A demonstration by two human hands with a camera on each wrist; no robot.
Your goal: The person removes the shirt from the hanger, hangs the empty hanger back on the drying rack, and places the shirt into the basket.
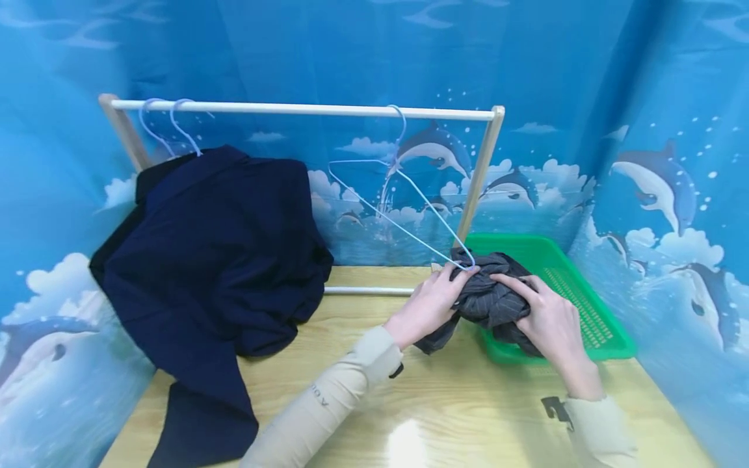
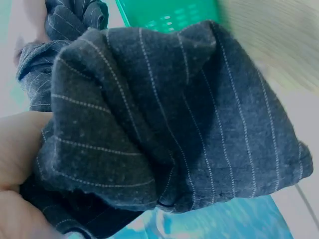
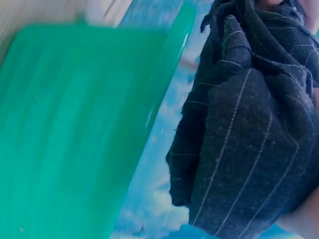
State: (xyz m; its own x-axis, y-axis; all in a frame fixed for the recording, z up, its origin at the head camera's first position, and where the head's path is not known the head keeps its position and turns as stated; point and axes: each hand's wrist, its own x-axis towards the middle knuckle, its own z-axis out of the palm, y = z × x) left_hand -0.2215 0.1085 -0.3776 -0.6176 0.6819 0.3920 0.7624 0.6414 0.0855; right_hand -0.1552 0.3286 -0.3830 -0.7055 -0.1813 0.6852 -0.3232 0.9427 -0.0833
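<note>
striped cloth (image 1: 490, 292) shows in every view; navy garment (image 1: 216, 247) only in head's

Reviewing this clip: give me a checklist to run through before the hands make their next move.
1. Left hand on the pinstriped cloth: ok, holding it near the lower corner of the tilted hanger.
2. Right hand on the cloth: ok, gripping its other side.
3. That hanger hooked on the rail: ok, its hook sits over it.
4. Cloth spread out: not ok, bunched between the hands.
5. Hung dark garments out of the way: ok, towards the rail's left end.
6. Cloth clear of the green basket: cannot tell; they overlap in the head view.
</note>
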